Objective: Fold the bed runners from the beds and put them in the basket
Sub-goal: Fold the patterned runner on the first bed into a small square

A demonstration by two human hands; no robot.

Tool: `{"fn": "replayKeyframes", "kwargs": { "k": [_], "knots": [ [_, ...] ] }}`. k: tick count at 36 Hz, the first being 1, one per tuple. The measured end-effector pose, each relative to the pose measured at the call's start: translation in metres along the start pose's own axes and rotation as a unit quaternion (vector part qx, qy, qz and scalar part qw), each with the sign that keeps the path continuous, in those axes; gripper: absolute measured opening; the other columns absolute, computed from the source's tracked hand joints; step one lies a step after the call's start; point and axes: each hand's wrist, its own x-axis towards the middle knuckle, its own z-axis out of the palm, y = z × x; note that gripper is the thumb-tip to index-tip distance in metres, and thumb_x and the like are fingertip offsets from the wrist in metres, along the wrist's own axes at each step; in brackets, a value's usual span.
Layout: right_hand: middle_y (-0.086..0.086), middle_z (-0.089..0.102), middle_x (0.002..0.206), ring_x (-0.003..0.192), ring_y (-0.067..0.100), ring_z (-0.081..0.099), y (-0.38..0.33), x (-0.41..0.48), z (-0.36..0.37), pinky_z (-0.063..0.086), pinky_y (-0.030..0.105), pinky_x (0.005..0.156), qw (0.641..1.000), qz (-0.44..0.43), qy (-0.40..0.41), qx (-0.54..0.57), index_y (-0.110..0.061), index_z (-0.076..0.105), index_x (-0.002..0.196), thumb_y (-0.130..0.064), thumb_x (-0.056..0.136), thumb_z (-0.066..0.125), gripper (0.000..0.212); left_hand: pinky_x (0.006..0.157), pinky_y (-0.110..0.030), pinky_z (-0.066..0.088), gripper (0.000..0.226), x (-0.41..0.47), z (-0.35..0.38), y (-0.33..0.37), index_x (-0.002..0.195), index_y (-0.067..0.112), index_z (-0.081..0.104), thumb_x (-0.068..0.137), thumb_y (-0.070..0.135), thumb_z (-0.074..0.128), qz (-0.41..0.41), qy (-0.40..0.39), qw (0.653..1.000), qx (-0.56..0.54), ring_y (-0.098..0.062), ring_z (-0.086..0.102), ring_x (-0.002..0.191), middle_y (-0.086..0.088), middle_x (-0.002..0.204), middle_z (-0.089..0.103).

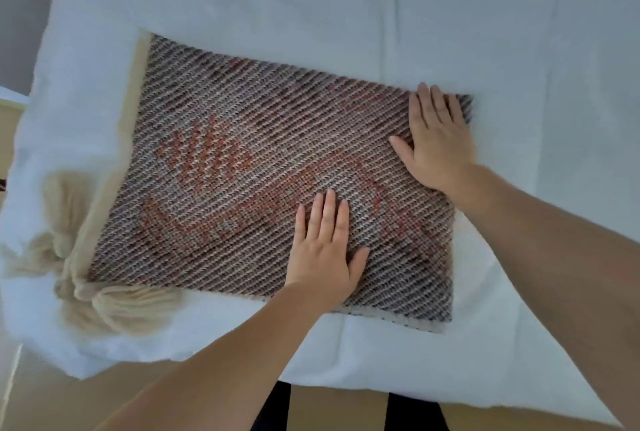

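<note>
Folded bed runner [242, 167] flat on bed [381, 8], frame centre. L hand [323, 250] + R hand [438, 143] pressing it, fingers spread open, gripping nothing.

White bed sheet [381, 8], creased, beige floor [52, 403], dark trouser legs [273, 410]

A bed [381, 15] covered with a white, softly creased sheet [519, 49] fills most of the view, its corner at the near left. Beyond the far left edge lies a grey floor [20, 15]. Along the near edge, a pale tan floor [52, 403] is visible. Lighting is even, diffuse and cool.
</note>
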Motion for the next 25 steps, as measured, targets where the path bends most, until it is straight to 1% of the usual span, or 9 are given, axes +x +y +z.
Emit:
{"fn": "replayKeyframes", "kwargs": {
  "k": [3,6,9,11,13,14,16,18,25],
  "knots": [
    [0.017,0.002,0.16,0.147,0.031,0.0,0.023,-0.011,0.007,-0.005,0.045,0.119,1.0,0.009,0.002,0.015,-0.002,0.005,0.151,-0.06,0.093,0.008,0.083,0.115,-0.049,-0.016,0.075,0.004,0.011,0.032,0.145,0.009,-0.02,0.095,0.058,0.006,0.048,-0.011,0.999,0.018,-0.026,-0.026,0.143,-0.008,0.15,-0.029],
    [0.017,-0.003,0.16,0.147,0.031,-0.003,0.031,-0.011,0.007,-0.004,0.044,0.119,1.0,0.018,-0.004,0.019,-0.003,0.002,0.151,-0.056,0.096,0.015,0.078,0.115,-0.05,-0.016,0.07,0.0,0.02,0.048,0.147,0.01,-0.016,0.097,0.053,0.006,0.092,-0.024,0.994,0.047,-0.022,-0.03,0.139,-0.007,0.151,-0.028],
    [0.018,-0.009,0.159,0.147,0.032,-0.009,0.018,-0.004,-0.001,-0.003,0.046,0.119,0.998,0.053,0.0,0.032,-0.002,-0.001,0.151,-0.052,0.098,0.016,0.075,0.115,-0.048,-0.017,0.066,-0.005,0.023,0.048,0.143,0.012,-0.022,0.096,0.052,0.002,0.112,-0.043,0.991,0.054,-0.019,-0.033,0.137,-0.005,0.151,-0.031],
    [0.019,-0.01,0.159,0.146,0.034,-0.009,-0.002,-0.004,-0.008,-0.002,0.048,0.119,0.996,0.067,0.011,0.053,-0.002,-0.002,0.151,-0.052,0.098,0.013,0.074,0.116,-0.045,-0.013,0.064,-0.006,0.021,0.041,0.145,0.013,-0.017,0.098,0.049,0.005,0.117,-0.02,0.992,0.04,-0.018,-0.025,0.142,-0.006,0.157,-0.02],
    [0.018,-0.009,0.159,0.147,0.034,-0.008,-0.024,-0.012,-0.007,-0.001,0.048,0.119,0.996,0.065,0.017,0.066,-0.002,-0.003,0.151,-0.051,0.098,0.012,0.074,0.117,-0.043,-0.008,0.062,-0.004,0.015,0.03,0.148,0.011,-0.005,0.099,0.045,0.01,0.092,0.026,0.995,0.028,-0.019,-0.014,0.145,-0.007,0.158,-0.009],
    [0.018,-0.007,0.159,0.147,0.033,-0.007,-0.033,-0.019,-0.003,-0.001,0.048,0.119,0.995,0.065,0.018,0.071,-0.002,-0.002,0.151,-0.051,0.098,0.011,0.073,0.118,-0.042,-0.008,0.062,-0.002,0.011,0.022,0.149,0.01,-0.003,0.098,0.045,0.009,0.06,0.04,0.997,0.024,-0.019,-0.012,0.145,-0.006,0.158,-0.008],
    [0.018,-0.005,0.16,0.147,0.032,-0.006,-0.041,-0.035,0.009,-0.001,0.047,0.119,0.994,0.075,0.014,0.079,-0.001,-0.001,0.151,-0.051,0.098,0.01,0.073,0.119,-0.042,-0.009,0.066,0.001,0.002,0.005,0.151,0.009,-0.002,0.096,0.046,0.006,-0.016,0.049,0.998,0.023,-0.021,-0.013,0.146,-0.006,0.159,-0.009],
    [0.017,-0.005,0.16,0.147,0.031,-0.006,-0.039,-0.052,0.024,-0.002,0.047,0.119,0.992,0.09,0.011,0.089,-0.001,-0.001,0.151,-0.05,0.098,0.009,0.073,0.118,-0.043,-0.01,0.069,0.003,-0.006,-0.011,0.152,0.009,0.002,0.095,0.048,0.006,-0.052,0.052,0.997,0.029,-0.024,-0.009,0.147,-0.009,0.16,-0.006],
    [0.018,-0.004,0.159,0.147,0.031,-0.008,-0.053,-0.126,0.056,-0.004,0.045,0.119,0.985,0.11,-0.009,0.133,0.001,0.001,0.15,-0.047,0.098,0.013,0.072,0.119,-0.048,-0.004,0.07,-0.002,0.003,-0.028,0.152,0.007,0.003,0.095,0.049,0.008,-0.011,0.034,0.996,0.078,-0.026,-0.004,0.148,-0.013,0.16,-0.001]
  ]
}}
